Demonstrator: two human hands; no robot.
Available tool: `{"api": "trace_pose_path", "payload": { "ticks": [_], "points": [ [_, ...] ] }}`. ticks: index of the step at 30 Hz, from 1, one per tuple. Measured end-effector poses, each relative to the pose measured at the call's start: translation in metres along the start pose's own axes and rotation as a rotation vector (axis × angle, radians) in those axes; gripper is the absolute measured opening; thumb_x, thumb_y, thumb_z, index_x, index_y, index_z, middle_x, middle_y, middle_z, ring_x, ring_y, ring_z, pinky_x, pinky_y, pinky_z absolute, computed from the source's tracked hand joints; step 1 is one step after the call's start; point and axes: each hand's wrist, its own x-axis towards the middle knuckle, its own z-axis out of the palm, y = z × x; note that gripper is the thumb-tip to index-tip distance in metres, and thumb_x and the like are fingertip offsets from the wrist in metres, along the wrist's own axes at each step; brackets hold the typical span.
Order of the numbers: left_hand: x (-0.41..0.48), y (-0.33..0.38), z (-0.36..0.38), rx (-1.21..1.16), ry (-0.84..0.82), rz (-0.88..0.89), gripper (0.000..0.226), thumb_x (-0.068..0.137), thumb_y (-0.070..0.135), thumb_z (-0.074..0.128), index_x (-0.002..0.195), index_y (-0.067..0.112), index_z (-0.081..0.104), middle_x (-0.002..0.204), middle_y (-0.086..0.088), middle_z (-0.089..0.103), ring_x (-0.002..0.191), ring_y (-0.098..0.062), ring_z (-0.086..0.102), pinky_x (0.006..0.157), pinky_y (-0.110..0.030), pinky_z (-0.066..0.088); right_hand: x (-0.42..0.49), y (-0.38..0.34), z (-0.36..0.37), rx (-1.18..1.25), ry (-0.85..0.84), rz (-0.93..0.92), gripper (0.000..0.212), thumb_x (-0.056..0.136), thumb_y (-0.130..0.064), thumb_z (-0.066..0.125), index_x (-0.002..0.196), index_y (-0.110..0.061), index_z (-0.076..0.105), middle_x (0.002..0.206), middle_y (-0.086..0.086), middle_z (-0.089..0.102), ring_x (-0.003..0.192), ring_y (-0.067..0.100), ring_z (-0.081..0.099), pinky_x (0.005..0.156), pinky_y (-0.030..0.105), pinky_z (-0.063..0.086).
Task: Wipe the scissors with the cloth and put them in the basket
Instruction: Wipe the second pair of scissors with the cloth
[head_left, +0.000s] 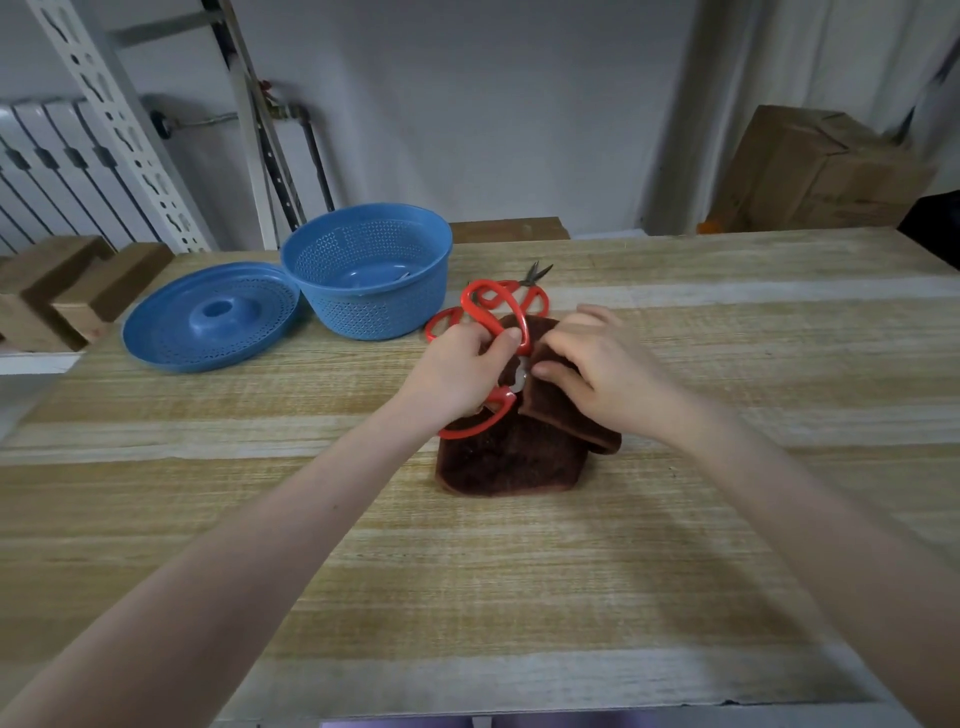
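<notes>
— How far along are you?
— Mid-wipe, I'd say. On the left, the lid (208, 322) lies off, touching the basket (363, 312), which stands open on the table (467, 571). Something pale shows at its bottom; I can't tell what.
— And the scissors?
— My left hand (457, 369) grips the scissors (496, 317) by their red handles, over the cloth (509, 457). Another pair (535, 299) lies on the table just behind them.
— The blades?
— Hidden. A fold of the cloth is wrapped over them, and my right hand (597, 369) pinches that fold around them, fingers curled. Only the pivot shows between my hands.
— So what's left?
— I judge I need to finish this wipe, then carry the scissors left into the basket. The other pair likely needs the same.
</notes>
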Motion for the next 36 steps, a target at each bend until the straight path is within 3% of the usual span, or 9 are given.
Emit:
{"api": "trace_pose_path", "payload": {
  "ticks": [5, 11, 14, 18, 21, 26, 28, 32, 36],
  "points": [
    [0.002, 0.001, 0.001, 0.024, 0.022, -0.037, 0.044, 0.099, 0.042, 0.043, 0.067, 0.013, 0.047, 0.05, 0.003, 0.044, 0.041, -0.015, 0.044, 0.054, -0.034, 0.039, 0.004, -0.001, 0.002, 0.089, -0.04, 0.03, 0.028, 0.093, -0.029, 0.059, 0.073, -0.01, 0.053, 0.072, -0.002, 0.05, 0.073, 0.015, 0.046, 0.075, 0.03, 0.035],
    [-0.001, 0.0, 0.001, -0.077, -0.024, -0.076, 0.042, 0.1, 0.039, 0.044, 0.09, 0.0, 0.059, 0.066, -0.009, 0.049, 0.051, -0.021, 0.046, 0.047, -0.028, 0.037, -0.001, -0.001, 0.008, 0.044, 0.036, -0.002, 0.029, 0.094, -0.025, 0.058, 0.069, -0.012, 0.05, 0.068, -0.004, 0.046, 0.072, 0.012, 0.041, 0.087, 0.027, 0.032],
    [-0.001, 0.002, 0.002, -0.092, -0.05, -0.082, 0.038, 0.1, 0.04, 0.044, 0.087, 0.007, 0.057, 0.069, -0.009, 0.051, 0.057, -0.023, 0.051, 0.045, -0.025, 0.038, -0.005, 0.004, 0.006, 0.123, 0.021, 0.05, 0.031, 0.096, -0.023, 0.055, 0.069, -0.009, 0.05, 0.069, 0.001, 0.049, 0.072, 0.016, 0.045, 0.079, 0.02, 0.026],
    [0.001, 0.001, 0.007, -0.013, -0.033, -0.06, 0.041, 0.099, 0.042, 0.045, 0.08, 0.008, 0.058, 0.057, 0.0, 0.049, 0.038, -0.008, 0.044, 0.047, -0.026, 0.038, -0.01, 0.001, 0.007, 0.227, -0.032, 0.138, 0.031, 0.098, -0.02, 0.052, 0.07, -0.007, 0.048, 0.068, 0.004, 0.05, 0.073, 0.022, 0.047, 0.072, 0.033, 0.036],
    [0.003, 0.001, 0.008, 0.008, -0.005, -0.038, 0.042, 0.098, 0.042, 0.045, 0.074, 0.009, 0.055, 0.055, -0.001, 0.048, 0.041, -0.013, 0.042, 0.052, -0.032, 0.038, -0.008, -0.004, 0.003, 0.372, -0.043, 0.198, 0.028, 0.099, -0.016, 0.051, 0.072, -0.007, 0.053, 0.068, 0.0, 0.052, 0.069, 0.015, 0.049, 0.067, 0.033, 0.039],
    [0.004, 0.001, -0.003, -0.112, 0.029, -0.075, 0.043, 0.1, 0.04, 0.044, 0.084, 0.004, 0.059, 0.054, 0.001, 0.041, 0.037, -0.009, 0.033, 0.044, -0.026, 0.028, -0.008, 0.004, -0.012, 0.917, 0.288, 0.589, 0.029, 0.101, -0.028, 0.048, 0.085, -0.023, 0.071, 0.088, 0.002, 0.073, 0.089, 0.018, 0.068, 0.084, 0.036, 0.052],
    [0.005, -0.001, -0.006, -0.11, 0.039, -0.07, 0.046, 0.1, 0.04, 0.044, 0.088, -0.001, 0.06, 0.055, 0.0, 0.041, 0.04, -0.011, 0.036, 0.046, -0.028, 0.028, -0.006, 0.004, -0.017, 1.03, 0.368, 0.62, 0.03, 0.102, -0.027, 0.047, 0.084, -0.026, 0.071, 0.087, -0.004, 0.073, 0.091, 0.016, 0.068, 0.087, 0.034, 0.053],
    [0.005, 0.002, 0.001, -0.017, 0.076, -0.03, 0.047, 0.098, 0.043, 0.044, 0.083, 0.002, 0.06, 0.062, -0.005, 0.056, 0.059, -0.027, 0.062, 0.059, -0.039, 0.047, 0.001, -0.021, -0.008, 0.638, 0.279, 0.39, 0.023, 0.103, -0.023, 0.043, 0.091, -0.023, 0.063, 0.085, -0.01, 0.064, 0.081, 0.006, 0.059, 0.075, 0.023, 0.044],
    [0.002, 0.003, 0.004, 0.084, 0.126, 0.032, 0.041, 0.099, 0.04, 0.044, 0.07, 0.013, 0.054, 0.059, 0.0, 0.057, 0.056, -0.017, 0.056, 0.06, -0.037, 0.047, 0.001, -0.023, 0.007, 0.328, 0.118, 0.225, 0.007, 0.1, -0.021, 0.045, 0.096, -0.016, 0.044, 0.097, -0.006, 0.046, 0.086, 0.006, 0.043, 0.074, 0.015, 0.032]
  ]
}}
